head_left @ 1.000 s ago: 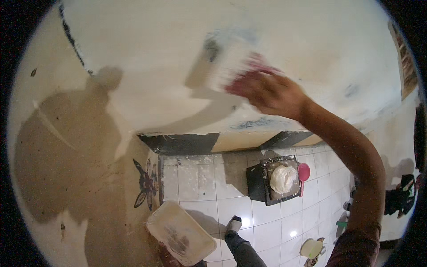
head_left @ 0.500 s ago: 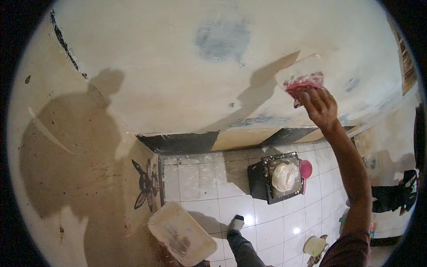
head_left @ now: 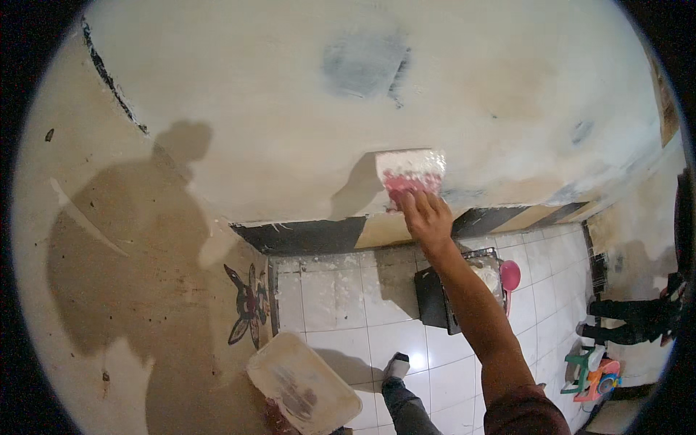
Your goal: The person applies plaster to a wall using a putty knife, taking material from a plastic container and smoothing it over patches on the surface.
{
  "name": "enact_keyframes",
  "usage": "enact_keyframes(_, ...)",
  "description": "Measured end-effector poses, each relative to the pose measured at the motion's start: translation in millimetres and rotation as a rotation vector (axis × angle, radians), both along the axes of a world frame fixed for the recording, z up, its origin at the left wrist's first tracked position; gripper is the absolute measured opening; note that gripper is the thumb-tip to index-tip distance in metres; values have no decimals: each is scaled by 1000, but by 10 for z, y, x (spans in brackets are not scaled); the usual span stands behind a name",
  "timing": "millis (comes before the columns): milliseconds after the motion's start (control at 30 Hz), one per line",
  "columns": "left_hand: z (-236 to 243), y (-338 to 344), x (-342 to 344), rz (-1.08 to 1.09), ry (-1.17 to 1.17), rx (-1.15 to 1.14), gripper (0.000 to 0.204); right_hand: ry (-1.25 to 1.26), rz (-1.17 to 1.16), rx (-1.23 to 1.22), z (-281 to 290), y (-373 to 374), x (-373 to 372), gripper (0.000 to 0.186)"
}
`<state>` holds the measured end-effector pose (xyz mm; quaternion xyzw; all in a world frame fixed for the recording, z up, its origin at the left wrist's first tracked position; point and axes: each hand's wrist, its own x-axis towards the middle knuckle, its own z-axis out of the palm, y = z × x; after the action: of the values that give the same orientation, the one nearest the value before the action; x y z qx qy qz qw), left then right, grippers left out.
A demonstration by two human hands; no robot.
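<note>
Scraper [head_left: 415, 170] pts up wall [head_left: 254, 65], edge horiz., long axis unclear.

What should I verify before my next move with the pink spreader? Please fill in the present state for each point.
1. Grip: ok; the right hand holds the pink spreader.
2. Load: ok; white paste coats its far edge.
3. Even wall colour: not ok; a grey patch shows.
4. Paste supply: ok; some shows in the black container, partly behind the arm.
5. Support of the pale tray: cannot tell; the left hand is unseen.
</note>
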<state>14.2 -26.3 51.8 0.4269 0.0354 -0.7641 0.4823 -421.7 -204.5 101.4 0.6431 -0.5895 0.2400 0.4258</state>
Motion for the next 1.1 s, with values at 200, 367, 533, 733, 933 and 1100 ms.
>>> enact_keyframes(200, 67, -49, 2, 9, 6, 3, 61, -246, -174, -254, 983, -265, 137, 15)
enact_keyframes(367, 97, -123, 9, -14, 5, 0, 61, -343, -260, -326, 797, -674, 95, 12)
enact_keyframes(533, 76, -202, 71, -5, 5, -13, 60, -293, -109, -80, -62, -172, 133, 16)
enact_keyframes(733, 109, -194, 61, 6, 6, -1, 60, -211, -66, -222, 1034, -227, 273, 21)
enact_keyframes(933, 176, -219, -20, -12, -2, 1, 59, -93, -117, -351, 1961, -578, 279, 18)
enact_keyframes(1100, 96, -199, -49, -9, -5, 8, 59, -70, -149, -191, 538, -542, -49, 14)
